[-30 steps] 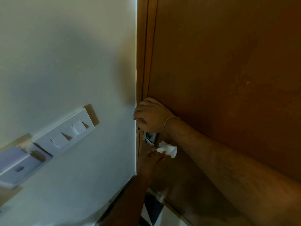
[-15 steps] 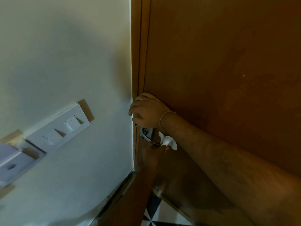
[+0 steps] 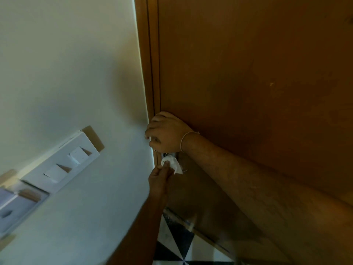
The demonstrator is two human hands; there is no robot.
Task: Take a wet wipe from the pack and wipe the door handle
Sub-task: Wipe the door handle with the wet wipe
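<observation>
A crumpled white wet wipe (image 3: 172,164) is pinched in my left hand (image 3: 158,178), which reaches up from below. The wipe presses against the metal door handle (image 3: 176,154), of which only a sliver shows just under my right hand (image 3: 166,133). My right hand, with a thin bangle at the wrist, is curled tight at the left edge of the brown wooden door (image 3: 248,73), right above the handle. Most of the handle is hidden by both hands and the wipe. The wipe pack is not in view.
A cream wall (image 3: 66,64) lies left of the door frame (image 3: 150,54). A white switch panel (image 3: 63,161) is mounted on it at lower left. Black and white floor tiles (image 3: 177,243) show below the door.
My left hand has lifted the wipe up and to the left, from below the handle onto it. My right hand has kept its hold at the door's edge.
</observation>
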